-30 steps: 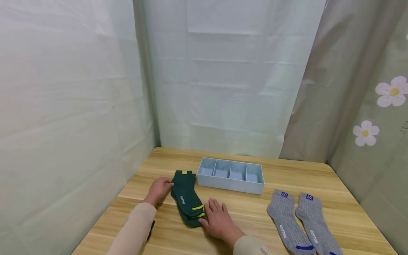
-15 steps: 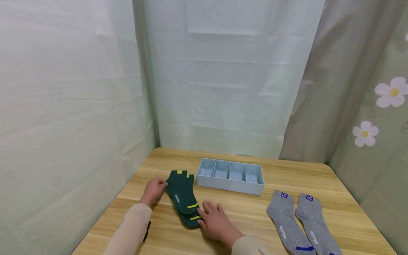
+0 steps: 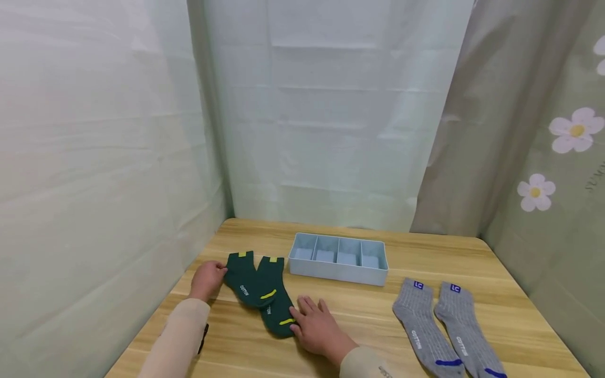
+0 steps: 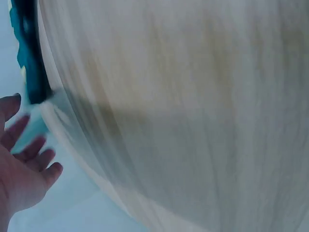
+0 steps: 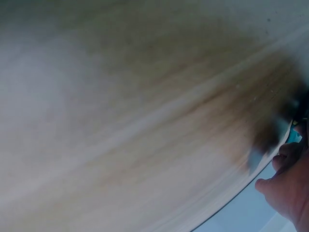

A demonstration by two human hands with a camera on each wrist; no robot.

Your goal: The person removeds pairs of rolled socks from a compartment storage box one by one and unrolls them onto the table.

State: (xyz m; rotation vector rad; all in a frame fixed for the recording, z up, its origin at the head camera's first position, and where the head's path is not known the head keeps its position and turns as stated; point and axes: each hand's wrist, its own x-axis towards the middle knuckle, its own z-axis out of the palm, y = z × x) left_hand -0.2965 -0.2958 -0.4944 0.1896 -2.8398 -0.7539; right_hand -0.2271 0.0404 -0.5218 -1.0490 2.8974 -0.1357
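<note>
Two dark green ankle socks with yellow marks lie partly overlapped on the wooden table. In the head view, the left green sock (image 3: 246, 281) covers part of the right one (image 3: 274, 273). My left hand (image 3: 207, 281) is at the outer edge of the left sock's cuff; in the left wrist view its fingers (image 4: 34, 147) look spread, with green fabric (image 4: 30, 53) just beyond them. My right hand (image 3: 317, 326) lies with extended fingers at the toe of the right sock, its fingertips touching the fabric. Only part of this hand shows in the right wrist view.
A light blue box (image 3: 337, 271) with several compartments stands behind the socks. Two grey socks (image 3: 427, 328) with blue marks lie side by side at the right. Pale curtains (image 3: 142, 157) hang around the table (image 3: 368, 315).
The upper green sock has slid left with my left hand, off the other sock, uncovering its cuff. My right hand stays at the lower sock's toe. The head view has shifted slightly.
</note>
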